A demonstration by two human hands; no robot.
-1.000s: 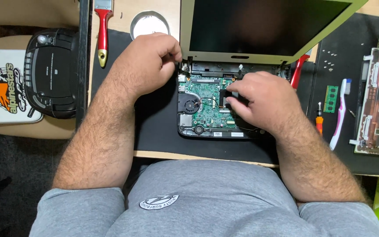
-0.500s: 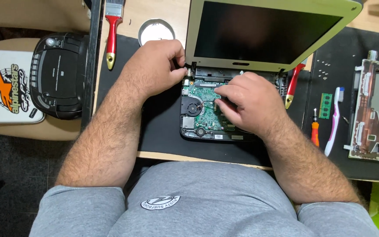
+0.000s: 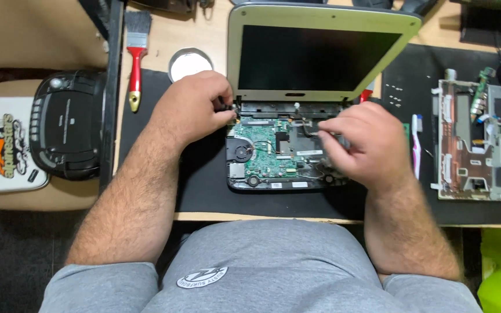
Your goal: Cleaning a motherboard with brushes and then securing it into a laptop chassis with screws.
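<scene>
Here, a black work mat (image 3: 204, 197) covers most of the wooden table (image 3: 163, 35), and an opened small laptop (image 3: 320, 52) sits on it, its dark screen tilted up at the far side. The laptop's base lies uncovered, showing a green circuit board (image 3: 268, 153) with a round fan (image 3: 240, 153) at its left. To the left, off the mat, a black portable disc player (image 3: 68, 124) rests on a white surface. To the right, a removed metal-and-plastic panel (image 3: 471, 145) lies flat on a second dark mat.

The left hand (image 3: 195, 107) is at the far left corner of the base, by the hinge, fingers curled and pressed together on something small and dark; what it pinches cannot be made out. The right hand (image 3: 363, 145) hovers over the right part of the board, slightly blurred, its thumb and forefinger drawn close together near a dark cable; whether they actually grip it cannot be told.

Far left on the table lies a red-handled paintbrush (image 3: 136, 58), and just right of it a round white tin (image 3: 189, 61). A white toothbrush (image 3: 417, 145) lies between the laptop and the panel.
</scene>
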